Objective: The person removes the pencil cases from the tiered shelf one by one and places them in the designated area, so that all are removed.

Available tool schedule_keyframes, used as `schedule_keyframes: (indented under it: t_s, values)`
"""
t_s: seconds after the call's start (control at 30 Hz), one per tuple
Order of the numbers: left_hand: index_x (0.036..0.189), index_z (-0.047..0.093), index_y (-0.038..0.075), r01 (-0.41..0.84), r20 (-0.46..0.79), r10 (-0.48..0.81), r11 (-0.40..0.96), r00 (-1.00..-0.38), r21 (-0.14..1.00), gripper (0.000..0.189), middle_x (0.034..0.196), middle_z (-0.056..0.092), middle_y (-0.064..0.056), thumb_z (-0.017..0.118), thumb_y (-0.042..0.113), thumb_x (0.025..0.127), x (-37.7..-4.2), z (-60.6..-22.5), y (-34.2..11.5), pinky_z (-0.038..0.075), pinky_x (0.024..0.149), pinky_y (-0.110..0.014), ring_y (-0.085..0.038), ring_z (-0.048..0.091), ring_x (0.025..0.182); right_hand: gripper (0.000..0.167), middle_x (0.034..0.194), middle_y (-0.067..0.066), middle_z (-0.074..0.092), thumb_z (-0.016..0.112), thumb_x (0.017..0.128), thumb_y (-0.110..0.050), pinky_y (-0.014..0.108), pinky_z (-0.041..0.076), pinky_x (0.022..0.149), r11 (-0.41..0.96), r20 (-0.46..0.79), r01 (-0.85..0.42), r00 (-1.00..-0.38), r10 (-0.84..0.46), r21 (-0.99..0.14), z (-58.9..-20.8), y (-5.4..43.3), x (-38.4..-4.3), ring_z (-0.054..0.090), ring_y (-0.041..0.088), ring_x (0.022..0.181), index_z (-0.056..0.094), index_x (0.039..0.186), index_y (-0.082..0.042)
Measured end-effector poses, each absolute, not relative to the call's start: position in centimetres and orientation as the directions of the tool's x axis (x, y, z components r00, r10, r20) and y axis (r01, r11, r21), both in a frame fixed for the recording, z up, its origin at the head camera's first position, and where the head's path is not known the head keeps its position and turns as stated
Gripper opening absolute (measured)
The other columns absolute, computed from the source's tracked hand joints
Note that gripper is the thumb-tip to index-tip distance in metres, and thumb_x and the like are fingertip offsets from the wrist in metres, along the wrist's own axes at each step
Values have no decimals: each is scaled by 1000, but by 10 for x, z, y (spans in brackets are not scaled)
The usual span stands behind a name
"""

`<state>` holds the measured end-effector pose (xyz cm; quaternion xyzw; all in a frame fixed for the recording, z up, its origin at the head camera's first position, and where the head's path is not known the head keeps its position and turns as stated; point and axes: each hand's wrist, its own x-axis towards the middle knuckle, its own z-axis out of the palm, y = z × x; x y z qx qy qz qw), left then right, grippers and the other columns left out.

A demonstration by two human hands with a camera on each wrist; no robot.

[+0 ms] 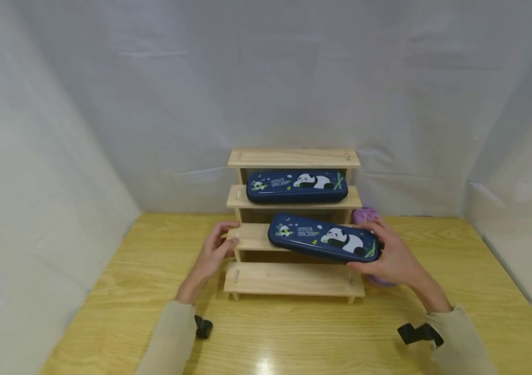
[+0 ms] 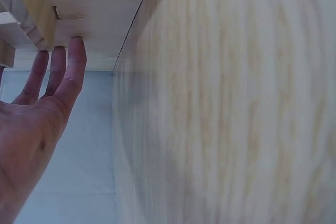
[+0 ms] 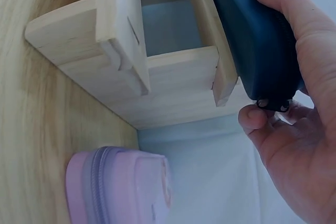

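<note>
The right hand (image 1: 391, 257) is pinching the glossy, rounded lower case (image 1: 315, 237); apart from it, the left hand (image 1: 212, 252) is gripping the wooden rack (image 1: 289, 278).

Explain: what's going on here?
A person's right hand grips one end of a navy panda case, angled over the third shelf from the top of a wooden stand; whether it rests there isn't clear. The left hand holds that shelf's left end. A second panda case lies one shelf up; a pink case is on the table to the right.
</note>
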<state>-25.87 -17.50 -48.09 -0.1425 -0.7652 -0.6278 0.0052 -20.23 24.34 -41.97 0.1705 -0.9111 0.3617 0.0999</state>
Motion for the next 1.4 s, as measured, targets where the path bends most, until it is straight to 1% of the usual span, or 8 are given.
schedule_keyframes:
  t_s: [0.1, 0.2, 0.33, 0.43, 0.53, 0.7, 0.9, 1.4]
  values:
    - [140, 52, 14, 222, 185, 208, 176, -961, 959, 35, 144, 50, -11, 55, 21, 106, -258, -480, -175, 57, 84, -45, -17, 59, 98, 78, 148, 29, 44, 94, 71, -29, 73, 44, 99, 668, 295, -367, -929, -224, -647, -422, 247, -199, 48, 52, 129, 56, 137, -11]
    - [140, 51, 14, 226, 188, 209, 179, -960, 958, 35, 144, 50, -13, 54, 21, 106, -257, -480, -175, 57, 83, -41, -16, 60, 98, 77, 146, 25, 47, 94, 72, -29, 70, 45, 99, 661, 304, -365, -929, -212, -656, -424, 250, -197, 49, 49, 128, 56, 137, -11]
    - [140, 51, 12, 230, 191, 208, 182, -959, 956, 35, 143, 50, -14, 54, 20, 106, -258, -481, -175, 57, 83, -39, -15, 60, 98, 76, 134, 13, 55, 96, 70, -26, 46, 51, 95, 649, 346, -381, -919, -188, -659, -428, 255, -194, 54, 32, 117, 59, 136, -14]
    - [140, 51, 11, 228, 189, 208, 181, -960, 957, 35, 143, 50, -14, 54, 19, 106, -258, -481, -175, 57, 83, -43, -14, 60, 96, 75, 130, 7, 57, 97, 69, -23, 25, 48, 91, 639, 373, -385, -914, -162, -666, -430, 259, -192, 53, 22, 114, 61, 135, -17]
    - [141, 51, 11, 226, 187, 210, 177, -960, 958, 36, 145, 49, -14, 54, 20, 106, -258, -480, -175, 57, 84, -43, -14, 59, 96, 74, 127, 6, 57, 96, 70, -20, 14, 44, 88, 627, 374, -376, -916, -143, -683, -431, 262, -189, 51, 17, 111, 61, 136, -15]
    - [141, 51, 9, 229, 191, 212, 173, -958, 958, 37, 146, 48, -16, 54, 21, 106, -258, -480, -174, 57, 83, -40, -13, 59, 97, 70, 129, 6, 54, 92, 75, -19, 9, 42, 87, 616, 359, -339, -928, -97, -711, -432, 268, -183, 49, 10, 112, 60, 137, -11]
    - [141, 51, 10, 233, 194, 210, 177, -958, 956, 36, 143, 49, -14, 54, 21, 107, -258, -480, -174, 57, 84, -47, -13, 58, 95, 69, 130, 1, 53, 92, 75, -12, 6, 42, 88, 578, 387, -352, -920, -66, -736, -434, 276, -175, 50, 1, 112, 61, 137, -11]
    - [141, 51, 12, 231, 195, 224, 150, -955, 961, 36, 143, 48, -12, 54, 21, 107, -267, -487, -175, 56, 86, -47, -14, 58, 96, 69, 124, -18, 52, 89, 72, 3, 7, 49, 81, 565, 453, -367, -892, 12, -739, -439, 303, -159, 54, -1, 104, 59, 134, -2]
